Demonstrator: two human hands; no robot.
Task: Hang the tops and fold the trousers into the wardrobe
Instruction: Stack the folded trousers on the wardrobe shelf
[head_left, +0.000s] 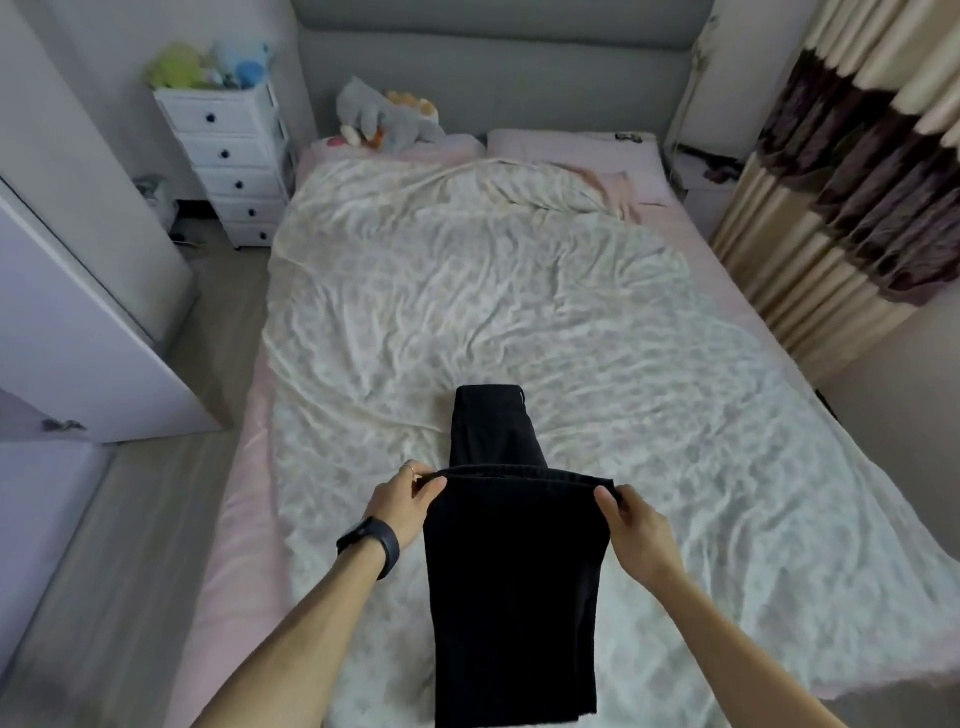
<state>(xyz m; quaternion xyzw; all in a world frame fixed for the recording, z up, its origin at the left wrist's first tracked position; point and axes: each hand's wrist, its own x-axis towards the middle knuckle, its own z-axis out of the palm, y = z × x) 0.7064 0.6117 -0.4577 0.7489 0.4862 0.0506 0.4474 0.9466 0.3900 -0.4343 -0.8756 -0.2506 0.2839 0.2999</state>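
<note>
A pair of black trousers (511, 582) lies lengthwise on the near part of the bed (467, 312), its waistband end at the far side. The near part is lifted into a fold above the bedcover. My left hand (410, 501) pinches the left end of that fold edge. My right hand (636, 525) pinches the right end of the same edge. A dark band sits on my left wrist. The trouser cloth hangs down between my forearms.
A white wardrobe door (78, 332) stands open at the left, beside the bed. A white drawer chest (234, 161) with soft toys on top is at the back left. Soft toys (384, 119) lie by the pillows. Striped curtains (857, 171) hang at the right.
</note>
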